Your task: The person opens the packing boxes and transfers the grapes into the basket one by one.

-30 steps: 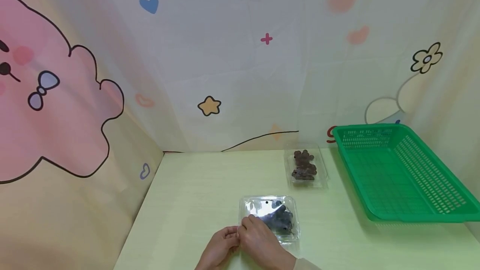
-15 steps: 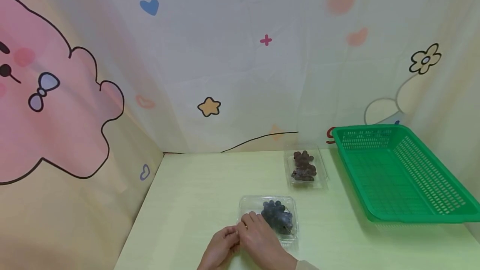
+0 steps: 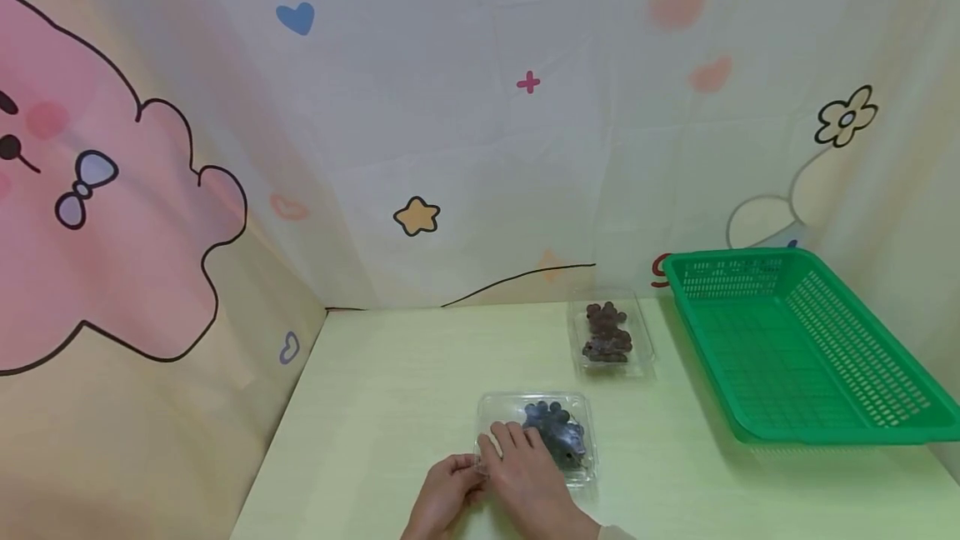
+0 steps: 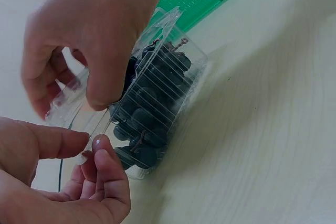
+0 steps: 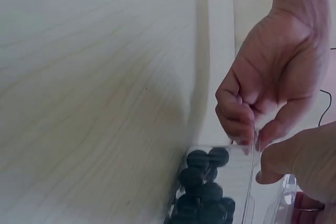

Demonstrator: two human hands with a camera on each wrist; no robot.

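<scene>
A clear plastic clamshell box (image 3: 491, 408) holding dark grapes (image 3: 553, 427) rests near the front of the table. At its near left corner, my left hand (image 3: 444, 494) pinches the rim between thumb and fingertips, as the left wrist view shows. My right hand (image 3: 528, 482) grips the same side of the box: its fingers bend over the lid and its thumb (image 4: 103, 80) lies against the rim. In the right wrist view both hands meet at the box edge, close beside the grapes (image 5: 202, 190). The right hand covers part of the lid in the head view.
Farther back stands another clear box (image 3: 637, 361) with dark reddish grapes (image 3: 607, 332). To the right sits a green plastic basket (image 3: 708, 357) with perforated sides. A printed curtain (image 3: 480, 148) hangs behind the table (image 3: 360, 407).
The bright glare on the near box's lid has gone, so its grapes show more plainly. My right fingers have spread and shifted slightly over the lid; the left hand has edged slightly right.
</scene>
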